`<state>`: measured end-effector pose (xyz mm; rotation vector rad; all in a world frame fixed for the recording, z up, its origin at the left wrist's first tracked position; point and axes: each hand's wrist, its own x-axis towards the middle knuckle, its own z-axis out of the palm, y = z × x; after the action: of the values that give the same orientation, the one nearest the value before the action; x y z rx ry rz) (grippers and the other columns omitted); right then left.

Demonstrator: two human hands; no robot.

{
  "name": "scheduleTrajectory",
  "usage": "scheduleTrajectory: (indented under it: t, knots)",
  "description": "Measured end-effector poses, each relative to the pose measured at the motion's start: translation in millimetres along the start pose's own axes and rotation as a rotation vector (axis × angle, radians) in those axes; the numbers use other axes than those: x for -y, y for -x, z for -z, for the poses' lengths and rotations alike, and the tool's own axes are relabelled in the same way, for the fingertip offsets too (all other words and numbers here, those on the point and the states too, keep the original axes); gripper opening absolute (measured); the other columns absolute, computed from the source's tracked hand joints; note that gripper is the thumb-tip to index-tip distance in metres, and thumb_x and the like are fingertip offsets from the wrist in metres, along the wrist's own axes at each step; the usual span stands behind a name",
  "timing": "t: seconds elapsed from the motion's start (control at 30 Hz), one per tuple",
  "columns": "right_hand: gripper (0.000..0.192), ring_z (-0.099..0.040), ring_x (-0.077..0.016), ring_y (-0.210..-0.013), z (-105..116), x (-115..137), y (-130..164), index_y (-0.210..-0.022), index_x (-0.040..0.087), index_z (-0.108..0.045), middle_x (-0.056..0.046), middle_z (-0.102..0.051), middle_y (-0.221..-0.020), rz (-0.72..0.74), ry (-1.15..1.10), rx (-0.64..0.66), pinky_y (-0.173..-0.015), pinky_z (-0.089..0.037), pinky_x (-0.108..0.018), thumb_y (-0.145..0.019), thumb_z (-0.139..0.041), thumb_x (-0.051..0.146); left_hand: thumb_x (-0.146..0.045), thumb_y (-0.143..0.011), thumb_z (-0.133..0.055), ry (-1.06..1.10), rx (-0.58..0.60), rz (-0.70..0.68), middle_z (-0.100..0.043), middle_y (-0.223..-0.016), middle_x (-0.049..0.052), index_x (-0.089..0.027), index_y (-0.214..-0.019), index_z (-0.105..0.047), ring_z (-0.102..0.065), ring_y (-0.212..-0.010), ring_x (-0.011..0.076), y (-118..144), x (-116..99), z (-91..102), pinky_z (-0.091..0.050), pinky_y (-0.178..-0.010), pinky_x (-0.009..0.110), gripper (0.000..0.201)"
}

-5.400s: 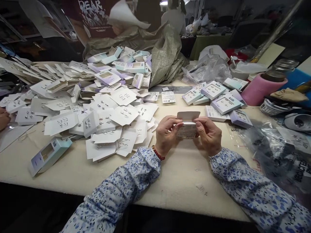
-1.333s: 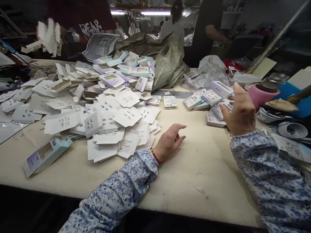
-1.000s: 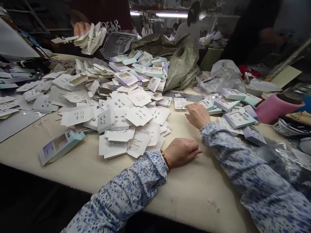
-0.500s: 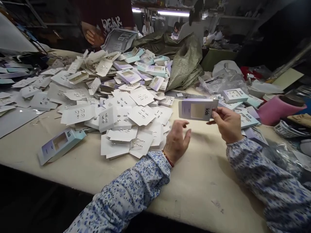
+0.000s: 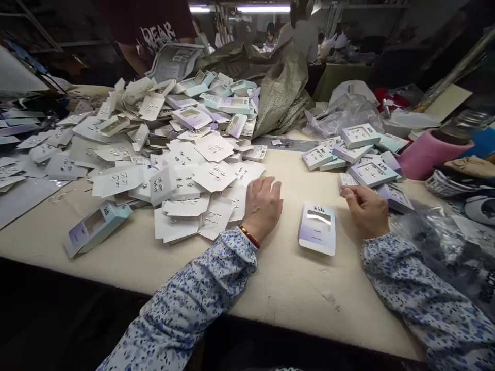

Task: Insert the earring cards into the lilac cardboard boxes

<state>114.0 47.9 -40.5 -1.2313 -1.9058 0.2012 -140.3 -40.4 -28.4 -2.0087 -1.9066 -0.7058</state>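
My left hand rests palm down at the right edge of a pile of white earring cards, its fingers stretched out and apart, holding nothing. To its right, a flat purple and pale-blue "kids" window box lies on the table with its lower end flap open; neither hand touches it. My right hand is beyond that box, thumb and fingers pinched at the corner of a small printed box. Whether that box or something smaller is in the pinch is hidden.
Boxes showing jewellery in their windows are stacked behind my right hand. A tilted window box lies at the left front. An olive sack, a pink roll and clear plastic bags lie around. A person in a maroon shirt stands opposite.
The window box has left my right hand and lies on the table. My right hand has come down beside the stacked boxes. My left hand has flattened and moved slightly left.
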Motion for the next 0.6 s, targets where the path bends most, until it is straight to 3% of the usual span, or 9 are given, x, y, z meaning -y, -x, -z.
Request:
scheduleTrajectory:
  t: [0.1,0.23,0.3,0.43,0.5,0.6]
  knots:
    - [0.028,-0.063,-0.0188,-0.062,-2,3,6,-0.091,0.016,-0.076,-0.008,-0.075,-0.080,0.142,-0.017,0.014,-0.057,-0.049,-0.031,-0.095,-0.056,0.035,-0.010,-0.093,-0.044,-0.210,0.116,0.166,-0.058,-0.140,0.023,-0.001,-0.136,-0.056,-0.049,-0.133,0.0374,-13,11,4.9,-0.029,-0.118,0.055,0.045]
    - [0.021,-0.067,-0.0187,-0.066,-3,10,13,-0.089,0.016,-0.074,-0.007,-0.075,-0.079,0.290,-0.053,0.041,-0.059,-0.050,-0.030,-0.095,-0.059,0.028,-0.011,-0.090,-0.045,-0.290,0.291,0.290,-0.066,-0.123,0.025,0.001,-0.124,-0.063,-0.059,-0.120,0.0375,-28,21,2.6,-0.020,-0.121,0.057,0.040]
    - [0.019,-0.068,-0.0190,-0.069,-3,12,14,-0.089,0.017,-0.074,-0.006,-0.074,-0.080,0.328,-0.068,0.046,-0.061,-0.051,-0.030,-0.096,-0.058,0.026,-0.013,-0.089,-0.045,-0.297,0.290,0.304,-0.063,-0.130,0.025,-0.001,-0.121,-0.064,-0.058,-0.120,0.0370,-30,22,-0.8,-0.020,-0.120,0.058,0.039]
    - [0.017,-0.069,-0.0196,-0.069,-2,14,13,-0.089,0.017,-0.073,-0.006,-0.074,-0.079,0.362,-0.096,0.048,-0.060,-0.052,-0.031,-0.095,-0.058,0.024,-0.023,-0.085,-0.055,-0.305,0.243,0.385,-0.040,-0.155,0.026,-0.005,-0.136,-0.053,-0.041,-0.139,0.0409,-30,25,-6.6,-0.023,-0.118,0.061,0.054]
    - [0.017,-0.068,-0.0197,-0.068,-2,15,13,-0.089,0.017,-0.073,-0.006,-0.074,-0.079,0.380,-0.106,0.052,-0.060,-0.052,-0.031,-0.095,-0.058,0.023,-0.025,-0.083,-0.059,-0.298,0.235,0.433,-0.046,-0.150,0.027,-0.005,-0.138,-0.050,-0.043,-0.137,0.0409,-31,30,-6.8,-0.025,-0.116,0.059,0.059]
    - [0.017,-0.067,-0.0187,-0.065,-2,18,14,-0.089,0.018,-0.072,-0.005,-0.072,-0.077,0.406,-0.110,0.067,-0.058,-0.051,-0.031,-0.096,-0.057,0.022,-0.020,-0.082,-0.058,-0.262,0.182,0.451,-0.062,-0.131,0.023,-0.007,-0.128,-0.055,-0.055,-0.121,0.0377,-31,34,-3.5,-0.036,-0.106,0.053,0.048]
